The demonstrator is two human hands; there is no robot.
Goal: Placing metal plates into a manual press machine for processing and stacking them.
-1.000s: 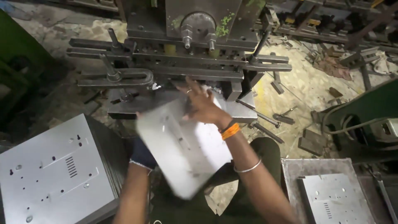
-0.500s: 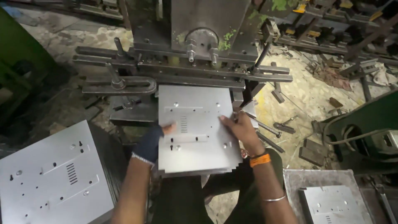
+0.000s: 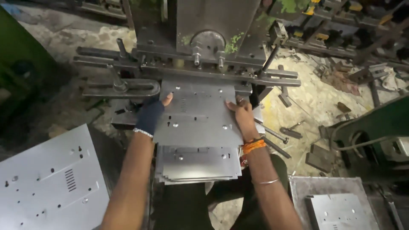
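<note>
- My left hand (image 3: 150,116), in a dark glove, and my right hand (image 3: 242,116) press flat on the side edges of the punched metal sheet (image 3: 197,113), fingers spread, gripping nothing.
- The sheet lies under the press (image 3: 200,47), squared by both palms, above a sheet stack (image 3: 198,164).
- Both forearms reach straight forward.
</note>
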